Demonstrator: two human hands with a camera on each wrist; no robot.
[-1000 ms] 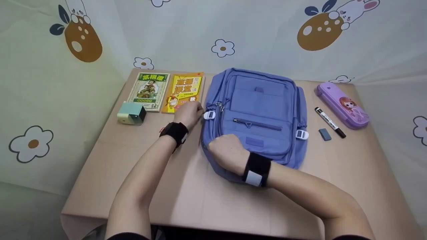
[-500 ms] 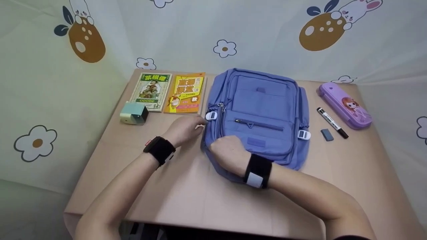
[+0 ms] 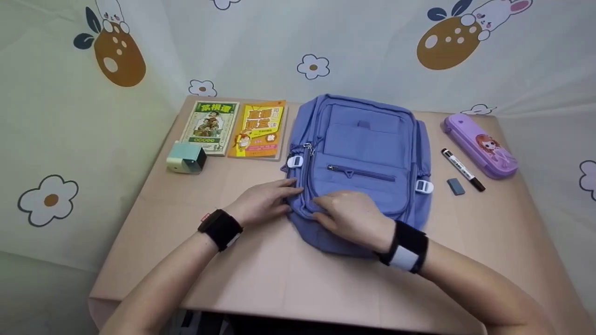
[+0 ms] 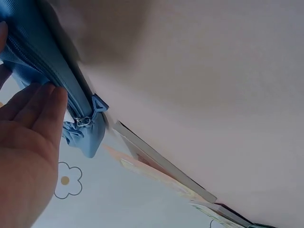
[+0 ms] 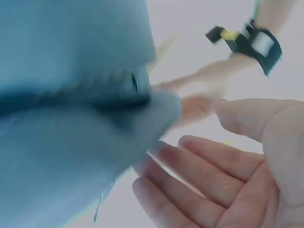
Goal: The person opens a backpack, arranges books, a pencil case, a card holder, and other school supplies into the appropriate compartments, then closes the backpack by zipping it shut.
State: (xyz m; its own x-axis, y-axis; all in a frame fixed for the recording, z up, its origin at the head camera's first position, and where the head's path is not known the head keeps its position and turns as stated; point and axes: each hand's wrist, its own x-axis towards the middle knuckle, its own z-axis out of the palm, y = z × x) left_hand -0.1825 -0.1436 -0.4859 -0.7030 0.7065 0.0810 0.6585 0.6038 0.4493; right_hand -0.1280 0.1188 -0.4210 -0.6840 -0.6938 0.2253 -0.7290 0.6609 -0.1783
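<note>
A blue-purple backpack point(image 3: 365, 139) lies front up on the table, its top toward the wall. My left hand point(image 3: 260, 202) is at its lower left side, fingers extended against the fabric. In the left wrist view those straight fingers touch the bag beside a side zipper point(image 4: 35, 59), whose triangular pull point(image 4: 99, 103) hangs free. My right hand point(image 3: 356, 216) is over the lower front of the backpack. The right wrist view shows its fingers point(image 5: 213, 171) loosely extended and thumb apart, with nothing held, close to the blurred blue fabric.
Two books, one green and white point(image 3: 212, 125) and one orange-yellow point(image 3: 258, 128), lie back left, with a mint box-shaped item point(image 3: 186, 158) in front. At right are a purple pencil case point(image 3: 479, 146), a marker point(image 3: 462, 170) and a grey-blue eraser point(image 3: 456, 186).
My left hand has left the spot by the white buckle and slid down the bag's left side, fingers straightening. My right hand has shifted right and uncurled from its fist.
</note>
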